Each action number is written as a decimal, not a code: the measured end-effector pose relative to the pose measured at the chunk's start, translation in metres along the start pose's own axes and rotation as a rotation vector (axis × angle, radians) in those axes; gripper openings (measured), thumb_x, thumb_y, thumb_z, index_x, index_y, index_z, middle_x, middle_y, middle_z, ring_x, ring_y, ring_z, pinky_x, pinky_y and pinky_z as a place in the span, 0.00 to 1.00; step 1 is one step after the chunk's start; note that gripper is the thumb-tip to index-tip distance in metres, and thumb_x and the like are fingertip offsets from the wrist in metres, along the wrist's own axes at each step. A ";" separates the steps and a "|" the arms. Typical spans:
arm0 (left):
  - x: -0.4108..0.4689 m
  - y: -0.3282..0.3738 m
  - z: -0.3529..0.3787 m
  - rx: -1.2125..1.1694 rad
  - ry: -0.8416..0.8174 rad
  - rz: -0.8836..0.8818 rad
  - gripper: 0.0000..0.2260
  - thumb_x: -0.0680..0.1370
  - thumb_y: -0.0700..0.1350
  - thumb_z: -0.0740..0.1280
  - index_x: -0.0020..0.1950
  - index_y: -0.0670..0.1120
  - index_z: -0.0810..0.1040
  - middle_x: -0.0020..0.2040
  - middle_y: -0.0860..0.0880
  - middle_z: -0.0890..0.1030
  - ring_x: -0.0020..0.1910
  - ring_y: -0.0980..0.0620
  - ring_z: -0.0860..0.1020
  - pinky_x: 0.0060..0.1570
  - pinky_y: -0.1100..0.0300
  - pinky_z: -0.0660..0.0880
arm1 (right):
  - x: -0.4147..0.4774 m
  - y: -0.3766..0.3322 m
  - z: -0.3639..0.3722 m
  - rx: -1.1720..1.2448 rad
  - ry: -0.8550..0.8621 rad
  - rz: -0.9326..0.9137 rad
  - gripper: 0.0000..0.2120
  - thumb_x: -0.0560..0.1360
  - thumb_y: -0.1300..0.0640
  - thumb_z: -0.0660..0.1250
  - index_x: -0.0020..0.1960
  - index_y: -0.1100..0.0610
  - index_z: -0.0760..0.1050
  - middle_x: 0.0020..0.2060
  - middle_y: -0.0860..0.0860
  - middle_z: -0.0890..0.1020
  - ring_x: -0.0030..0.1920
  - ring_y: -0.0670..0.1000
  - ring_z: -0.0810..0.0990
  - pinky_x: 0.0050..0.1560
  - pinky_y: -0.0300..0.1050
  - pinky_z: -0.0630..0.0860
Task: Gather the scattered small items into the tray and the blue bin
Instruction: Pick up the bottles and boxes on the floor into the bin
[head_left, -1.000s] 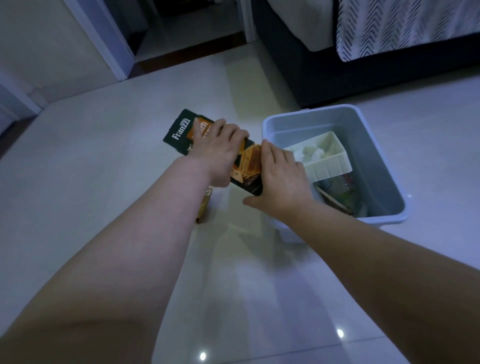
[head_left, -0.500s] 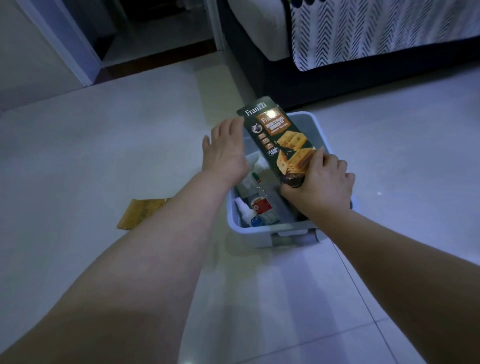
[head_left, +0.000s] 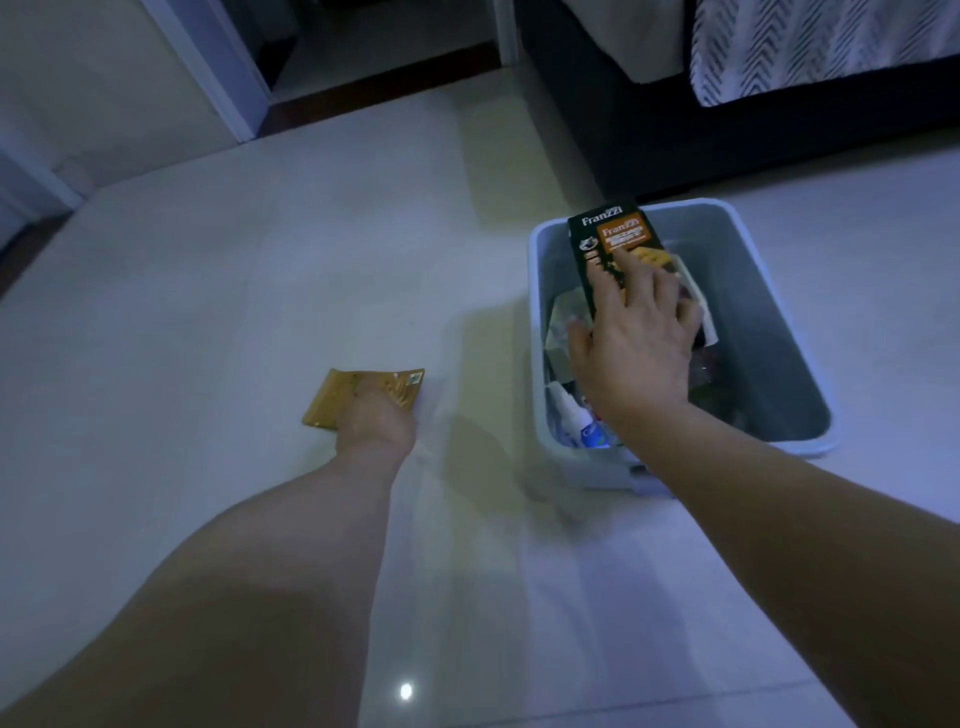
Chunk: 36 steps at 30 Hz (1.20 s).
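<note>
On the left, the yellow packet lies flat on the pale floor, well apart from the blue bin. The left hand sits on the packet's near end. Its fingers are hidden behind the knuckles, so it cannot be told whether they pinch the packet or only press on it. A thin, flat thing on smooth tile probably gives little to grab from above. A good way is likely to press down lightly, draw the packet a little nearer, tip one edge up and then close thumb and fingers on that edge.

To the right, the bin already holds several things, among them a small white bottle at the near left corner. The dark green cracker box lies slanted on top of them, its far end up by the bin's far rim. The right hand lies on the box with fingers straight and spread and the thumb out to the side, pressing and not gripping. It should push gently and evenly, so the box settles lower without crushing what is underneath and space is left for the packet.
</note>
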<state>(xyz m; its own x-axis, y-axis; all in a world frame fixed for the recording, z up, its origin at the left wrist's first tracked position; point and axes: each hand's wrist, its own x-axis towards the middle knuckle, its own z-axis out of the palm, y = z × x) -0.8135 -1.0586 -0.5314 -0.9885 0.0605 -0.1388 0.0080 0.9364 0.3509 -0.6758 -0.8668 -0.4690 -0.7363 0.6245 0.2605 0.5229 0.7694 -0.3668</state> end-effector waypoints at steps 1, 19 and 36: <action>0.006 -0.008 -0.003 0.016 -0.039 -0.066 0.17 0.77 0.50 0.66 0.60 0.40 0.77 0.60 0.39 0.79 0.61 0.39 0.77 0.58 0.51 0.74 | -0.001 -0.010 0.005 0.009 -0.016 -0.051 0.24 0.77 0.50 0.60 0.72 0.52 0.65 0.73 0.52 0.63 0.72 0.56 0.60 0.66 0.56 0.59; 0.053 -0.042 0.033 0.390 -0.203 0.060 0.37 0.68 0.57 0.75 0.69 0.41 0.66 0.66 0.41 0.70 0.67 0.41 0.69 0.59 0.49 0.72 | -0.004 -0.066 0.072 -0.200 -0.393 -0.345 0.17 0.75 0.55 0.62 0.64 0.52 0.75 0.69 0.51 0.69 0.72 0.53 0.61 0.65 0.52 0.61; 0.047 -0.033 0.009 0.427 -0.010 0.229 0.14 0.79 0.44 0.58 0.59 0.44 0.79 0.56 0.42 0.81 0.58 0.41 0.78 0.51 0.53 0.75 | -0.005 -0.064 0.074 -0.126 -0.405 -0.350 0.17 0.76 0.56 0.61 0.63 0.48 0.75 0.67 0.48 0.72 0.69 0.52 0.64 0.65 0.49 0.59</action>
<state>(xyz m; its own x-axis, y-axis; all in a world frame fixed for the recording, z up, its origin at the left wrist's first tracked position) -0.8587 -1.0832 -0.5575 -0.9526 0.2831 -0.1116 0.2888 0.9566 -0.0378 -0.7370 -0.9291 -0.5133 -0.9689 0.2459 -0.0256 0.2459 0.9477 -0.2033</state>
